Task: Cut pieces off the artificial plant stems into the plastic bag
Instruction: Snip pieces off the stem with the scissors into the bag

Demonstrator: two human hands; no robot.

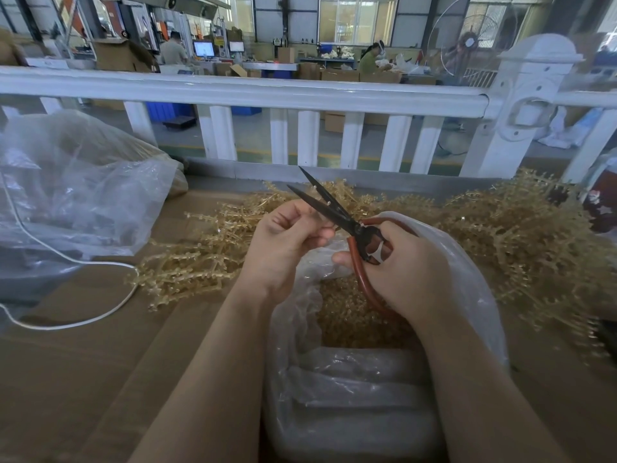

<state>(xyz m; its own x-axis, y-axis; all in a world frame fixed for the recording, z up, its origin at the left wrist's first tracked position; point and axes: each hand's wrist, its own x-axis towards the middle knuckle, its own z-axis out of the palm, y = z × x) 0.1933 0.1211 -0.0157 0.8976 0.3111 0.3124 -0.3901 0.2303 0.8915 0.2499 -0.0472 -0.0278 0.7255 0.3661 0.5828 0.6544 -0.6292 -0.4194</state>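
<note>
My right hand [405,272] grips the scissors [337,213] by their reddish-brown handles, fingers wrapped round the loops, and the dark blades stand apart, pointing up and away from me toward the white railing [240,91]. My left hand [283,242] is curled just beside the blades, its fingertips pinched together near the lower blade; whatever sits between them is too small for me to make out. Both hands hover over the open mouth of the plastic bag [467,279], which stands in front of me with a heap of small tan cut pieces [347,315] lying inside it. Behind and to either side of the bag, the artificial plant stems [521,235] lie spread across the table [83,362], a thick tan tangle on the right and a thinner scatter on the left. Farther left a large clear bag [73,182] slumps on the table, and a white cord [76,262] loops out across the brown surface near it. Beyond the railing there is a workshop floor with cardboard boxes [120,55] and people seated at benches.
</note>
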